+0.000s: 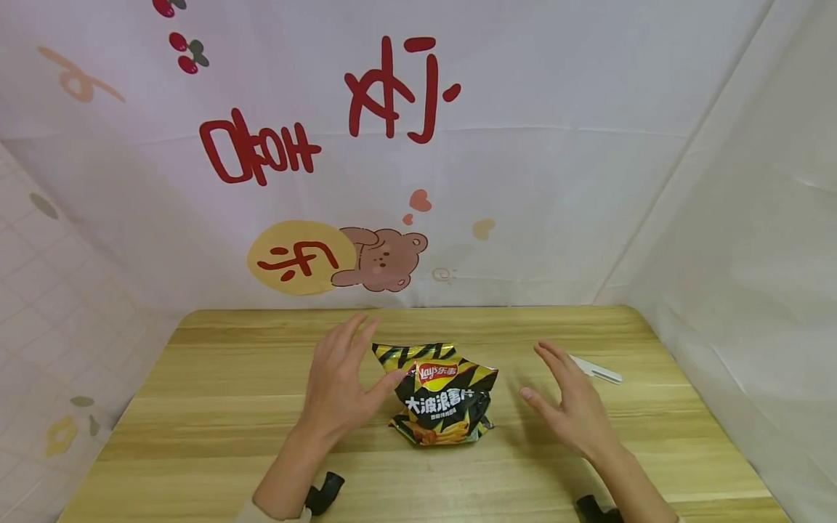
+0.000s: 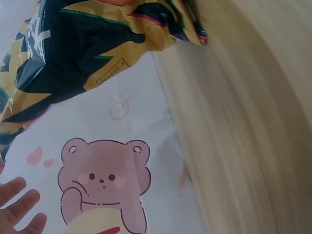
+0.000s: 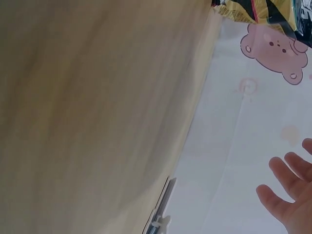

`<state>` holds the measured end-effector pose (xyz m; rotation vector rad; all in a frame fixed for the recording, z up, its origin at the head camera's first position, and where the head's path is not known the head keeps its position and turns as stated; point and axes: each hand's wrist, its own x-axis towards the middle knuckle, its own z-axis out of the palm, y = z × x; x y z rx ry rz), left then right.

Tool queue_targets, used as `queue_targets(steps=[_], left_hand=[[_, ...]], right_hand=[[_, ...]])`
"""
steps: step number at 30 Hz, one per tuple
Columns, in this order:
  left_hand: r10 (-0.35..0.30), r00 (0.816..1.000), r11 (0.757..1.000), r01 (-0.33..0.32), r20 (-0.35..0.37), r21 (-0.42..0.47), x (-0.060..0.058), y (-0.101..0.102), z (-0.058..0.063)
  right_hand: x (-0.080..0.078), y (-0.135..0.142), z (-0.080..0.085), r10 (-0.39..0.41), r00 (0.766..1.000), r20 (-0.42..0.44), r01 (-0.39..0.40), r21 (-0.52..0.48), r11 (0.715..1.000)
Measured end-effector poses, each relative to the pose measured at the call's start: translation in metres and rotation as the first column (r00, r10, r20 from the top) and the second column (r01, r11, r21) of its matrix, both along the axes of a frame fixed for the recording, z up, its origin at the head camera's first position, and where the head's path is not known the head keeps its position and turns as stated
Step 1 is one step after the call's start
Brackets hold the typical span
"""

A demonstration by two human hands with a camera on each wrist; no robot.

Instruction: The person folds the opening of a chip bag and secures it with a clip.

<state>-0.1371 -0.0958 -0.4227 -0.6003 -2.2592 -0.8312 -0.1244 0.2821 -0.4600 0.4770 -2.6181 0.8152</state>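
Fingers [image 1: 336, 340] of the left hand [image 1: 335, 396], left of the frame's centre, are loosely spread with the thumb well apart, gripping nothing; the thumb tip overlaps the left edge of the chip bag, and whether it touches I cannot tell. The black and yellow chip bag [image 1: 439, 404] sits at lower centre of the frame, on the wooden table [image 1: 235, 392]. It looks crumpled and glossy, so probably light, soft and a little slippery, with brittle contents that a hard squeeze could crush. A gentle hold on both sides, or a pinch on the flat top edge, should suit it. At lower right, the right hand [image 1: 575, 410] is relaxed, thumb and fingers parted, holding nothing, apart from the bag; just beside it lies a slim white object [image 1: 598, 370]
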Motion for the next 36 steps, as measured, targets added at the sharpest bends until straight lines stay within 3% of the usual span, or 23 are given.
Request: queue_targets(steps=[13, 31, 36], left_hand=[[-0.032, 0.997, 0.999, 0.032, -0.064, 0.000, -0.004, 0.016, 0.007], [-0.072, 0.997, 0.997, 0.073, -0.022, 0.024, -0.002, 0.033, 0.012], [-0.072, 0.996, 0.997, 0.073, -0.054, 0.023, -0.003, 0.038, 0.011]], right_hand=[[0.004, -0.017, 0.003, 0.020, 1.000, -0.003, -0.020, -0.083, 0.996], [0.004, -0.038, 0.001, 0.099, 0.993, -0.062, -0.110, -0.230, 0.967], [0.004, -0.043, 0.001, 0.123, 0.990, -0.065, -0.136, -0.270, 0.953]])
